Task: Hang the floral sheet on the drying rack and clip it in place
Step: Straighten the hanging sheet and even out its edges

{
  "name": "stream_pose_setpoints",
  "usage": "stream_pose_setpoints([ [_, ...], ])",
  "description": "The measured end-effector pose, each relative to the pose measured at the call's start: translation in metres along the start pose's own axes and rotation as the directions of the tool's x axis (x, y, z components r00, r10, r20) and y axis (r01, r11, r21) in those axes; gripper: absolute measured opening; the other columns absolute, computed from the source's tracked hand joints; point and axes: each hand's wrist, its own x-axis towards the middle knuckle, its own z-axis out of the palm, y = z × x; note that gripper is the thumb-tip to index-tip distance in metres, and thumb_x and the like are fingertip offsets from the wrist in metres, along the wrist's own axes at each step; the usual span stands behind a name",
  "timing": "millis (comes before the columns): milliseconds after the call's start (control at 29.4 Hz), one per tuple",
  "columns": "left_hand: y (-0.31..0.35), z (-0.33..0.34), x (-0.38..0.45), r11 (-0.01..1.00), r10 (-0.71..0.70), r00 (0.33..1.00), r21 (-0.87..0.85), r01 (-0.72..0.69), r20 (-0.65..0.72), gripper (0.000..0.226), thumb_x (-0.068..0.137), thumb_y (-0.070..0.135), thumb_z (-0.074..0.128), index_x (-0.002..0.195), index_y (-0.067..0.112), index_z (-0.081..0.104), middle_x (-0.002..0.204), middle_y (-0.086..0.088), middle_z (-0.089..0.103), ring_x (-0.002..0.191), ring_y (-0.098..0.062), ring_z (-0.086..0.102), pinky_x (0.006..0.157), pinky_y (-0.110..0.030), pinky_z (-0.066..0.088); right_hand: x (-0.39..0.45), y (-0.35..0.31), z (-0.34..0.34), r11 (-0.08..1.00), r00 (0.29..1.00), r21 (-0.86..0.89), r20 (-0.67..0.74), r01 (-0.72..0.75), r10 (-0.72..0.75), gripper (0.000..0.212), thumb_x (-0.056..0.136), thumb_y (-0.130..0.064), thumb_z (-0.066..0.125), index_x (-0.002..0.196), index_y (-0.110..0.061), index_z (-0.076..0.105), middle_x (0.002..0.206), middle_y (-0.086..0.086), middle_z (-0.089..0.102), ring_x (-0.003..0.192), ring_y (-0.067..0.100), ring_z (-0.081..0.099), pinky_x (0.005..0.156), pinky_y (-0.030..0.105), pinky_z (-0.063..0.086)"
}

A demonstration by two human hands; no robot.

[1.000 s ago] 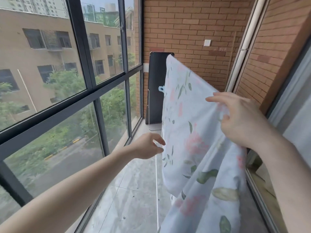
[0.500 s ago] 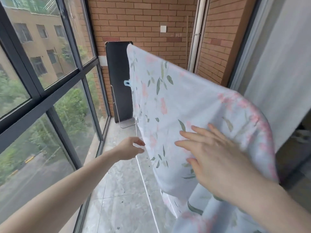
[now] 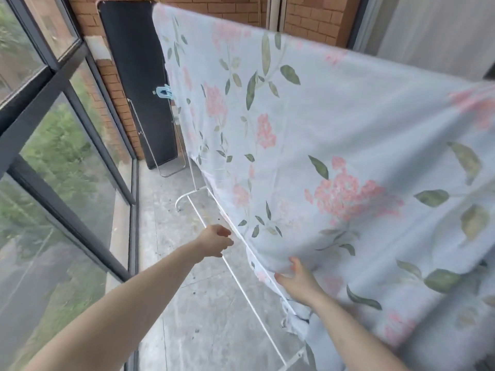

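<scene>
Our right hand (image 3: 297,279) pinches the sheet (image 3: 334,135) at its lower edge, our left hand (image 3: 215,241) loosely curled, empty, just left of it, clip (image 3: 164,92) far ahead.

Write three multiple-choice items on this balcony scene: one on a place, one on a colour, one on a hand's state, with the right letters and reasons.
1. Where is the small plastic clip?
A. on the floor
B. on the pale floral sheet's far edge
C. in the left hand

2. What colour is that clip?
A. light blue
B. red
C. black

3. What is the right hand doing?
A. hanging idle
B. gripping the white metal rack bar
C. holding the sheet's lower edge

Answers:
1 B: it sits on the pale floral sheet by the black panel.
2 A: it shows light blue.
3 C: its fingers meet the hem, while the left hand holds nothing beside the white metal rack bar.
</scene>
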Motion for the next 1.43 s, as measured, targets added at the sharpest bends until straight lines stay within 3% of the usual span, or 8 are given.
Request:
stream_pose_setpoints([
  [204,-0.027,0.028,0.076,0.989,-0.06,0.998,-0.137,0.06,0.003,0.048,0.094,0.019,0.071,0.138,0.011,0.053,0.127,-0.004,0.059,0.111,-0.025,0.063,0.071,-0.032,0.059,0.089,0.051,0.053,0.831,0.952,0.512,-0.078,-0.217,0.297,0.077,0.093,-0.052,0.065,0.154,-0.017,0.036,0.141,0.007,0.059,0.124,0.028,0.059,0.107,0.049,0.049],
  [340,-0.054,0.049,0.126,0.927,-0.147,0.988,-0.343,0.153,0.042,0.065,0.09,0.027,0.077,0.146,0.012,0.047,0.129,-0.009,0.059,0.115,-0.028,0.062,0.086,-0.043,0.061,0.148,0.108,0.094,0.674,0.88,0.691,-0.118,-0.26,0.461,0.103,0.061,-0.093,0.059,0.138,-0.026,0.044,0.121,-0.002,0.062,0.11,0.022,0.061,0.112,0.054,0.044],
  [510,-0.085,0.099,0.182,0.854,-0.181,0.932,-0.42,0.307,0.313,0.087,0.076,0.037,0.084,0.148,0.018,0.039,0.139,-0.004,0.047,0.129,-0.032,0.053,0.104,-0.043,0.051,0.118,0.101,0.108,0.345,0.754,0.924,-0.107,-0.165,0.648,0.047,0.103,-0.04,0.059,0.142,-0.017,0.047,0.121,0.01,0.058,0.11,0.029,0.063,0.109,0.051,0.048],
  [646,-0.097,0.135,0.195,0.837,-0.148,0.843,-0.388,0.385,0.517,0.083,0.06,0.037,0.084,0.136,0.019,0.055,0.146,-0.003,0.046,0.136,-0.032,0.046,0.116,-0.044,0.04,0.108,0.121,0.138,0.091,0.656,0.99,0.002,-0.107,0.755,0.061,0.094,-0.061,0.062,0.132,-0.015,0.052,0.125,0.01,0.06,0.095,0.027,0.067,0.078,0.039,0.061],
  [782,-0.103,0.158,0.208,0.848,-0.088,0.803,-0.38,0.371,0.589,0.05,0.08,0.032,0.083,0.124,0.022,0.062,0.146,0.005,0.05,0.138,-0.028,0.044,0.121,-0.045,0.033,0.105,0.128,0.15,-0.144,0.609,0.986,0.062,0.088,0.791,0.062,0.086,-0.066,0.068,0.129,-0.024,0.052,0.127,-0.007,0.053,0.118,0.022,0.065,0.088,0.032,0.058],
  [1020,-0.124,0.164,0.236,0.801,-0.068,0.804,-0.447,0.397,0.591,0.06,0.087,0.029,0.079,0.142,0.022,0.056,0.147,0.005,0.055,0.135,-0.025,0.051,0.116,-0.042,0.038,0.104,0.134,0.158,-0.178,0.402,0.874,-0.021,0.451,0.915,0.026,0.091,-0.033,0.078,0.101,-0.018,0.06,0.109,-0.006,0.07,0.097,0.012,0.072,0.097,0.03,0.057],
  [1190,-0.13,0.175,0.247,0.854,0.011,0.958,-0.5,0.14,0.286,0.019,0.091,0.026,0.078,0.103,0.017,0.066,0.105,0.005,0.071,0.101,-0.017,0.066,0.096,-0.038,0.053,0.11,0.163,0.187,0.054,0.315,0.955,-0.149,0.292,0.937,0.027,0.102,-0.031,0.063,0.085,-0.01,0.069,0.094,0.001,0.074,0.078,0.013,0.07,0.07,0.028,0.055],
  [1428,-0.135,0.174,0.275,0.944,0.061,0.994,-0.33,-0.027,0.094,0.034,0.087,0.038,0.081,0.096,0.007,0.069,0.09,0.001,0.071,0.087,-0.017,0.067,0.07,-0.025,0.05,0.117,0.187,0.204,0.122,0.248,0.988,-0.142,0.096,0.958,0.037,0.094,-0.027,0.072,0.063,-0.009,0.065,0.056,-0.003,0.067,0.056,0.015,0.058,0.059,0.03,0.047],
])
